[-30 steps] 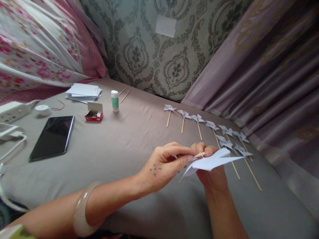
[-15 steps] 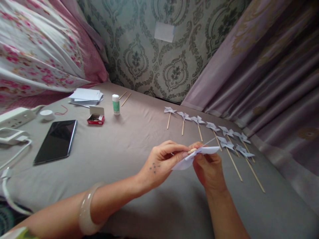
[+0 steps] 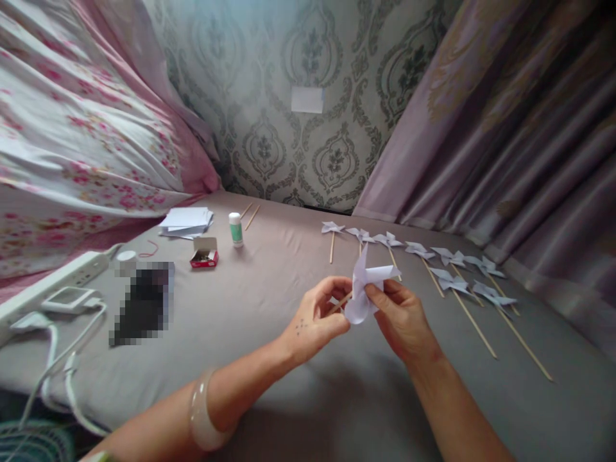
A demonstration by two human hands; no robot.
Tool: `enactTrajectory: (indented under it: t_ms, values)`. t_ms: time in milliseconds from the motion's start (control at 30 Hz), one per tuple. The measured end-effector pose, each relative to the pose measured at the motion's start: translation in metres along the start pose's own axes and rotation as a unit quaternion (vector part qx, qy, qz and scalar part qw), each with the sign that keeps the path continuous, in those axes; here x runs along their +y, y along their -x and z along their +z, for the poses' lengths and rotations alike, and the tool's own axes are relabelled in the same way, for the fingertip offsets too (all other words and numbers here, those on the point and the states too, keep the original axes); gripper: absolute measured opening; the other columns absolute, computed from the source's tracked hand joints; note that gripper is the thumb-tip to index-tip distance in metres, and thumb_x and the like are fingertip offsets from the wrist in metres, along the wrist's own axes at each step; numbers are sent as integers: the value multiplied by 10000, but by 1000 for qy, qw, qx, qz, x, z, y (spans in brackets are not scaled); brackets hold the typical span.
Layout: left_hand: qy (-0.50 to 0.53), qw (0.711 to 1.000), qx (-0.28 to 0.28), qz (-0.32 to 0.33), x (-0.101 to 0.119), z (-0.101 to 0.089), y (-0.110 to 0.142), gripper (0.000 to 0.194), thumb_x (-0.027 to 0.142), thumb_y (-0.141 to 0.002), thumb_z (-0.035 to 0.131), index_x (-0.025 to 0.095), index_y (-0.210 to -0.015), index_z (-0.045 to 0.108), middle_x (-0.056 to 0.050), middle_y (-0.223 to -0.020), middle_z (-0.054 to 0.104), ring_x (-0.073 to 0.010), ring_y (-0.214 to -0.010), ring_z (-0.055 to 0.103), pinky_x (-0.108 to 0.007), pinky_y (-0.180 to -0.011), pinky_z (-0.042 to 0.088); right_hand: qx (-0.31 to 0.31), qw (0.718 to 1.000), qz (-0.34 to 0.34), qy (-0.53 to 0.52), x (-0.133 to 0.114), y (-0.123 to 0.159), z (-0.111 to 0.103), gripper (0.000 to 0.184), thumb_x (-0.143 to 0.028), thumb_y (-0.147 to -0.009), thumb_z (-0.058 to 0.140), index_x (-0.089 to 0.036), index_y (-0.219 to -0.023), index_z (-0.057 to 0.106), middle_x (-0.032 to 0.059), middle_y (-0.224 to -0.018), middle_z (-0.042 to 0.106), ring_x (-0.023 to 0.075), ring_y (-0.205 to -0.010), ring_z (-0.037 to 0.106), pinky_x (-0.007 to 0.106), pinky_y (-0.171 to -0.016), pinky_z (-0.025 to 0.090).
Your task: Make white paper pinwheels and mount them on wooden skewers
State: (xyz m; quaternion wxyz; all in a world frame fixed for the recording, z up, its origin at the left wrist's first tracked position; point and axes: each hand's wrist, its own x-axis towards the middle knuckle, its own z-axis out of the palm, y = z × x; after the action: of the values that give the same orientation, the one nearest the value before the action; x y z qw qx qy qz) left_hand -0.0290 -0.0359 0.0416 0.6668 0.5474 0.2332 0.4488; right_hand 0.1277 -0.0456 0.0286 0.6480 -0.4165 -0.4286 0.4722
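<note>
My left hand [image 3: 315, 319] and my right hand [image 3: 402, 319] meet above the grey bed sheet [image 3: 269, 289]. Between them is a white paper pinwheel [image 3: 362, 287], standing nearly on edge. The left fingers pinch a thin wooden stick [image 3: 339, 303] that runs into the pinwheel's back. The right thumb and fingers pinch the pinwheel at its middle. A pale bangle [image 3: 202, 410] sits on my left wrist. Beyond the hands lies a row of several finished paper pinwheels on sticks [image 3: 423, 256].
Farther left on the sheet are a green and white glue stick [image 3: 235, 229], a small red box [image 3: 205, 253], a stack of white paper [image 3: 187, 221], two loose sticks [image 3: 250, 213], a blurred dark phone [image 3: 142, 301], a power strip [image 3: 58, 282] and white cables [image 3: 62, 366]. A curtain [image 3: 505, 141] hangs at the right.
The pinwheel has turned from lying flat to standing on edge between my hands. My head has lifted, so everything sits lower and farther away in view.
</note>
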Motion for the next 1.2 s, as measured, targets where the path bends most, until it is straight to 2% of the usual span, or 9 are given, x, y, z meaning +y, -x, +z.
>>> enactTrajectory:
  t_ms: [167,300,400,467,567,733,967,1200]
  values:
    - [-22,1000,-5,22,2,-10,1,504,421,-684,715,144,-1091,609,-84,-1027,629,-215,-961,557,-286,-748,438,-23,999,24,17,-8,-4,13,279,-374,-653,804,-186,-844,732,40,-812,742,180,-715,663,331,-730,505]
    - [-22,999,2,41,6,-16,-1,528,499,-730,690,145,-1119,631,-110,-1106,655,-241,-1019,579,-302,-789,442,-17,999,22,26,-16,-6,26,301,-387,-626,809,-166,-814,730,40,-786,740,169,-702,657,307,-712,502]
    - [-20,999,28,26,14,-20,-6,419,412,-749,703,137,-1065,678,-99,-1036,695,-220,-963,612,-292,-807,438,-29,999,33,14,-23,-8,37,295,-381,-611,806,-172,-804,729,21,-746,732,157,-688,652,299,-703,503]
    - [-12,999,51,11,20,-23,-10,362,368,-732,723,134,-1010,710,-89,-942,720,-196,-857,634,-273,-759,444,-38,999,28,11,-27,-10,44,286,-376,-603,804,-176,-791,725,13,-749,728,149,-689,646,299,-710,504]
    - [-2,996,87,-10,30,-27,-14,320,304,-636,796,136,-903,744,-67,-797,729,-157,-705,628,-242,-678,450,-54,998,19,17,-31,-12,53,283,-376,-610,794,-179,-799,720,7,-781,724,142,-703,638,296,-723,499]
    - [2,989,145,-14,40,-36,-16,246,273,-522,856,150,-700,740,-36,-662,699,-121,-598,594,-209,-597,458,-81,996,21,12,-35,-18,66,338,-373,-563,825,-178,-811,703,6,-795,707,146,-738,632,294,-751,494]
    - [-3,982,187,-11,45,-45,-18,271,243,-463,873,142,-666,726,-28,-605,675,-122,-577,595,-186,-531,463,-109,993,43,12,-37,-28,75,339,-374,-507,857,-182,-724,680,-3,-759,687,141,-714,616,279,-719,496]
    - [3,977,211,-39,46,-46,-18,309,235,-399,875,118,-625,699,-40,-591,672,-159,-540,615,-232,-495,522,-152,986,71,16,-40,-36,76,333,-336,-499,870,-175,-714,674,-18,-714,658,130,-665,598,257,-635,502]
